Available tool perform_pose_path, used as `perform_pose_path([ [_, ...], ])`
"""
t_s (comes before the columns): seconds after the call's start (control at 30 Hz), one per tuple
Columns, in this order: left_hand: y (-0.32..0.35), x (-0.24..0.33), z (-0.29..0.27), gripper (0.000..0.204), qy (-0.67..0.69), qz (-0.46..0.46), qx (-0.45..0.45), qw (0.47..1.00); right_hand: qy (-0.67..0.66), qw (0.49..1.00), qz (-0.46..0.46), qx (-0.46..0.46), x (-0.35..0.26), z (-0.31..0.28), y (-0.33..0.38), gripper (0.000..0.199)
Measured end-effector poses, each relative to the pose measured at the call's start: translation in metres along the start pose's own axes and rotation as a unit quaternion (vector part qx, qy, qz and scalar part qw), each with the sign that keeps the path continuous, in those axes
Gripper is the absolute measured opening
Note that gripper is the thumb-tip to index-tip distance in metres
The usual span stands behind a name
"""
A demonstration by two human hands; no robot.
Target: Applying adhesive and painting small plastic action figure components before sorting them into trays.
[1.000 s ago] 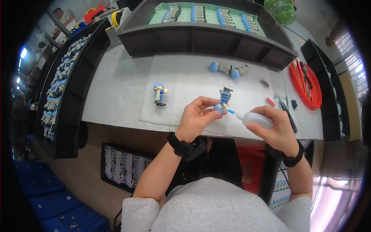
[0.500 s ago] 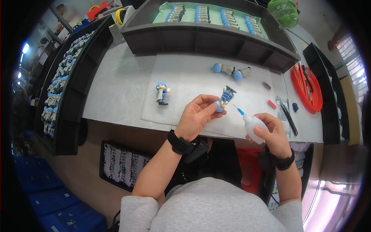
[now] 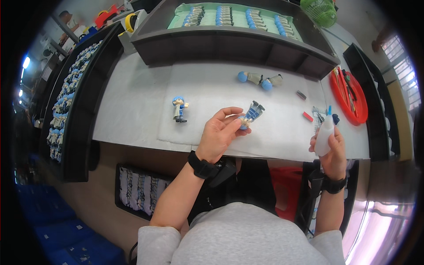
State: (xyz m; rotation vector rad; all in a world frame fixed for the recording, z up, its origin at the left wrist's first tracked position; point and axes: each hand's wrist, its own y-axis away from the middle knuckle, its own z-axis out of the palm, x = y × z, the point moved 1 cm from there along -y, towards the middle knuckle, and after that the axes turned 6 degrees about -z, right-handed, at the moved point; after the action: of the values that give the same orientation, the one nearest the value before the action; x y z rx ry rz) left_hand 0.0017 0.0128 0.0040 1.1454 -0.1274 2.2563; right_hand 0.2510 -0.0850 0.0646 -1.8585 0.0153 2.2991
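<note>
My left hand [image 3: 219, 133] is closed on the blue-haired head of a small toy figurine [image 3: 253, 113], whose legs point up and away from me. In my right hand [image 3: 331, 148] is a white squeeze bottle [image 3: 325, 136] with a blue needle tip, held upright near the table's right front. Its tip is well away from the figurine. A second figurine [image 3: 179, 108] lies by itself to the left on the white sheet. Two more figurines [image 3: 253, 78] lie farther back, in front of the big tray.
At the back, a grey tray [image 3: 234, 46] holds rows of figurines on green lining. A crate [image 3: 79, 132] full of figurines stands left. On the right are a red basket [image 3: 363, 108] of tools, a red block [image 3: 308, 116], a grey block [image 3: 301, 95] and a green basket [image 3: 321, 13].
My right hand has moved right with the bottle, turning its tip upward and away from the figurine. My left hand still holds the figurine, nearly in place.
</note>
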Motion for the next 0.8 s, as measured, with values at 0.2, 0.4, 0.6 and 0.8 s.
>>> perform_pose_path([
  [0.2, 0.000, -0.005, -0.004, 0.033, -0.014, 0.008, 0.005, 1.000, -0.058, 0.983, -0.102, 0.145, -0.026, -0.044, -0.008, 0.043],
  [0.4, 0.006, -0.002, 0.004, 0.035, -0.024, 0.022, 0.007, 0.999, 0.111, 0.911, -0.258, 0.301, -0.074, -0.160, -0.038, 0.031],
  [0.6, 0.000, -0.003, 0.008, 0.033, -0.004, 0.016, 0.026, 1.000, 0.384, 0.813, -0.164, 0.407, -0.091, -0.272, -0.098, 0.040],
  [0.8, 0.001, -0.002, 0.008, 0.035, -0.012, 0.016, 0.045, 0.999, 0.618, 0.679, 0.085, 0.387, -0.087, -0.336, -0.156, 0.036],
])
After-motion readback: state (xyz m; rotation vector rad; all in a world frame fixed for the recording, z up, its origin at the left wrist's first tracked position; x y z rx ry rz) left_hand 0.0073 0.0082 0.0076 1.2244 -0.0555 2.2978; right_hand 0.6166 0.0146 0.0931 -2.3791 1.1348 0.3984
